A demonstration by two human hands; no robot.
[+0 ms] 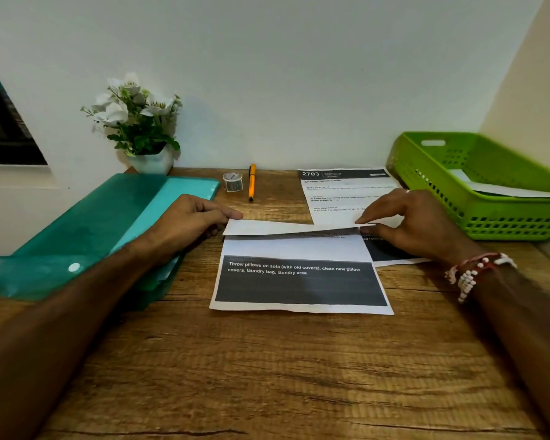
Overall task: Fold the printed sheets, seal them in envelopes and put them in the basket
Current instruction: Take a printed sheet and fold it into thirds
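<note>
The printed sheet (299, 281) lies at the centre of the frame on the wooden table (267, 376), its dark text block facing you and its far edge lifted and curled back toward you as a flap. Your left hand (188, 220) pinches the flap's left corner with narrow fingertips. Your right hand (416, 220), with a beaded bracelet (477, 271) at the wrist, pinches the right corner between thumb and fingers. A second sheet (340, 192) lies flat just above, partly under your right hand. The green basket (489, 217) sits at the right edge with white paper inside. A teal folder (86, 230) lies at the left. A tape roll (232, 181), an orange pen (251, 182) and a flower pot (153, 161) stand near the wall.
</note>
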